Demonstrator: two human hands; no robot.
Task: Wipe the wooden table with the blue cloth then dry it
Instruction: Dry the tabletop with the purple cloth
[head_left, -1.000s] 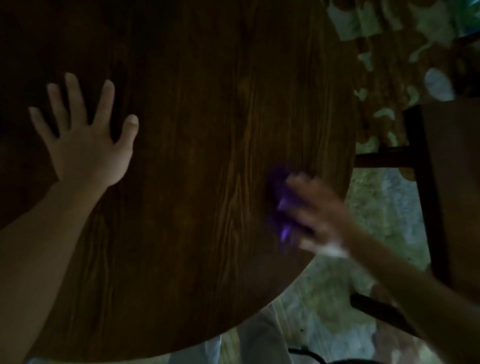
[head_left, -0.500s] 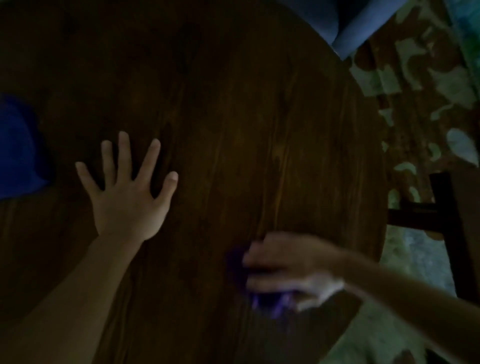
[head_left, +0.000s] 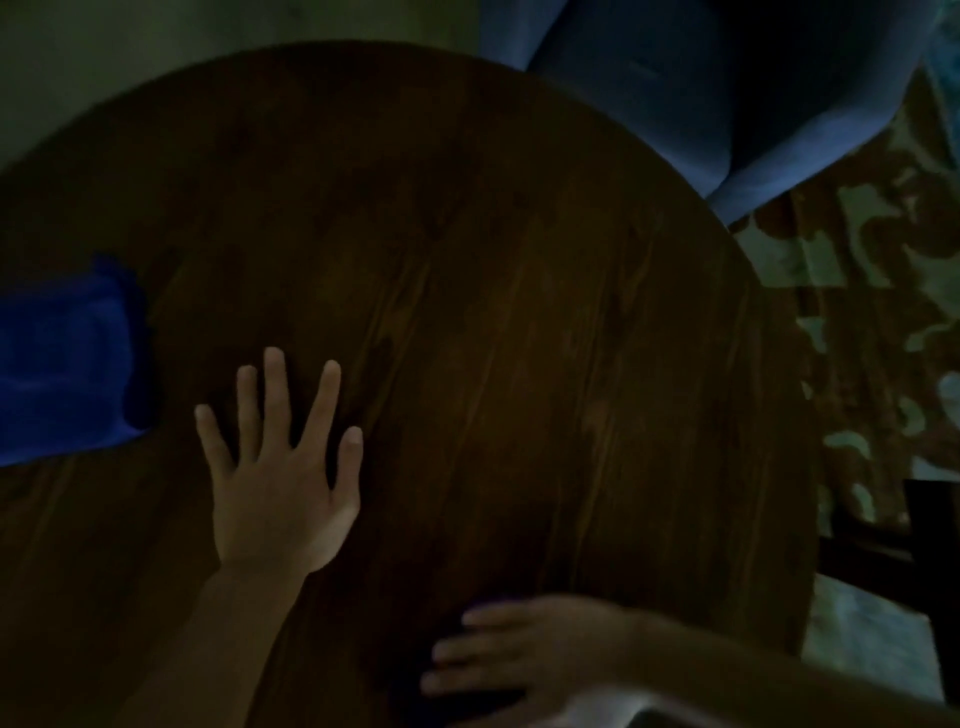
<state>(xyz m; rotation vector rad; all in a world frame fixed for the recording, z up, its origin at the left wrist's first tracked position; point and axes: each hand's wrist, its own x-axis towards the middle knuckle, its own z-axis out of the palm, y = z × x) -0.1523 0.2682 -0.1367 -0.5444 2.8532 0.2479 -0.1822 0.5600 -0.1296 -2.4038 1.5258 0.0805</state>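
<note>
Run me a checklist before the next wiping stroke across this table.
1. Left hand flat on the wooden table, bracing it: ok.
2. Cloth under the right hand: cannot tell, too dark and blurred.
3. Right hand's grip: cannot tell; the fingers lie extended.
4. Stroke path across the middle of the table free of objects: ok.
5. Blue cloth at the table's left edge, beside the left hand, apart from it: ok.
6. Table wet or dry: cannot tell.

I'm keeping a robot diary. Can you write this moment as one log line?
left hand: flat on wooden table | right hand: near edge, cloth hidden | blue cloth: lying far left
</note>
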